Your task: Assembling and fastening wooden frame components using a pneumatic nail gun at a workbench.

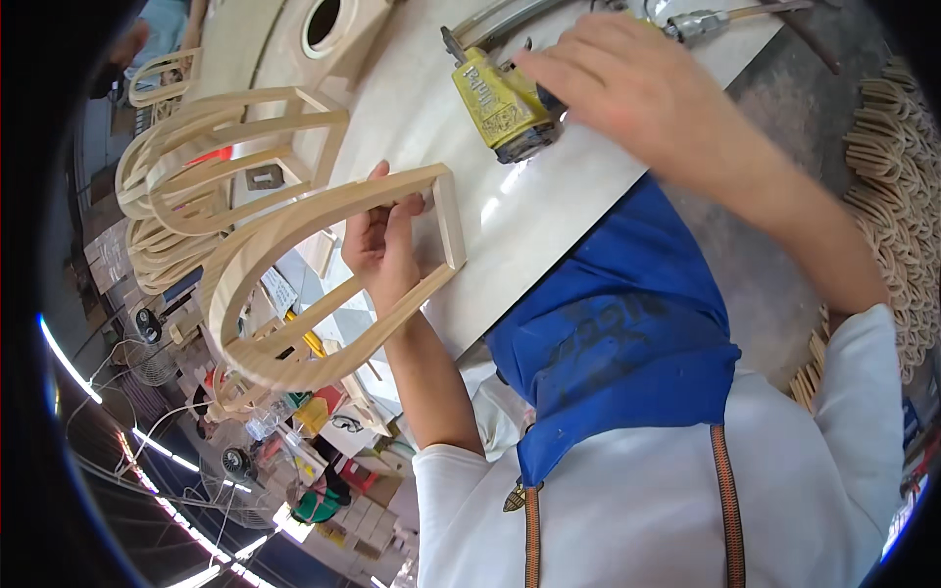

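A pale wooden frame [257, 257], rounded at one end and closed by a straight crosspiece at the other, is held up over the table's edge. My left hand [385, 235] reaches through it and grips it near the straight end, thumb and fingers bent. To the right, a yellow pneumatic nail gun [498, 106] with a dark end cap is at the white tabletop [490, 230]. My right hand [637, 88] is closed over its handle, which the hand mostly hides. A metal air-hose fitting [698, 24] shows beyond the knuckles.
Similar wooden frames [162, 176] stand clustered at the left. A wooden panel with a round hole [338, 59] lies at the back. Many curved wooden pieces [890, 196] are stacked on the right. A cluttered bench [323, 421] and another person's arm [194, 24] are on the left.
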Demonstrator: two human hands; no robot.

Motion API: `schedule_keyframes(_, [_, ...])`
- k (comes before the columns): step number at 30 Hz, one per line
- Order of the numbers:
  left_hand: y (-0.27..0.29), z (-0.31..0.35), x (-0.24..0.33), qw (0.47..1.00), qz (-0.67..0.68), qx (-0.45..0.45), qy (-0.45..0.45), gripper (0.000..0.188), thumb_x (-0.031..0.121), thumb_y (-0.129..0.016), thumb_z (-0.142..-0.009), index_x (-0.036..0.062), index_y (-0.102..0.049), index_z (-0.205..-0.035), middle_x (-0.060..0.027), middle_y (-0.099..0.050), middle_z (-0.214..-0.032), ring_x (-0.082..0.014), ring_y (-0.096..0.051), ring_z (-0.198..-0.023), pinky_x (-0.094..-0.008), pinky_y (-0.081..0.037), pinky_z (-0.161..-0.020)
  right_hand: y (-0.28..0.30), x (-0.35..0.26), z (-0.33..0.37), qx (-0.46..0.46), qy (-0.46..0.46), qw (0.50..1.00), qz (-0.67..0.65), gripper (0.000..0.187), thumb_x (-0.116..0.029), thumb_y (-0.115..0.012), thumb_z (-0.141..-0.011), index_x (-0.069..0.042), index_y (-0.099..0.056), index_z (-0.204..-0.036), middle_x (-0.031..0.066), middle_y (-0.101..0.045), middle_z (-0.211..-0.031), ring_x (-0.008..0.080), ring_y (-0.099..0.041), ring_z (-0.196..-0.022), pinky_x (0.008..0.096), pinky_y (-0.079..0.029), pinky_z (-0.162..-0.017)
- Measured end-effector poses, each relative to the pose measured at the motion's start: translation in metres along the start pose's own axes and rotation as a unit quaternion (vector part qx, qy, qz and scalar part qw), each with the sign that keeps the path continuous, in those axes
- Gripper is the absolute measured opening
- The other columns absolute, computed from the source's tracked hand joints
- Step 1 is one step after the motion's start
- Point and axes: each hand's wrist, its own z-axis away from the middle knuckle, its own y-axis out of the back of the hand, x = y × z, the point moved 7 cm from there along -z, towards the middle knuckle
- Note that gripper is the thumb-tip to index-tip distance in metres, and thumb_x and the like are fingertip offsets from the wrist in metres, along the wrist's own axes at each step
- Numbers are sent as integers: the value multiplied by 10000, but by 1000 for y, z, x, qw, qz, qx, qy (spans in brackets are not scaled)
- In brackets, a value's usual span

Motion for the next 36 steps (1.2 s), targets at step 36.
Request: schedule_keyframes(36, [31, 136, 115, 774, -540, 14, -330, 202, 193, -698, -949, 69, -690, -1108, -104, -644, -1007, -276, -556, -927, -404, -385, -998, -25, -141, 96, 20, -116, 985, -123, 452, -30, -660, -917, -13, -632, -1368, 158, -615, -1450, 349, -564, -1325, 482, -380, -1224])
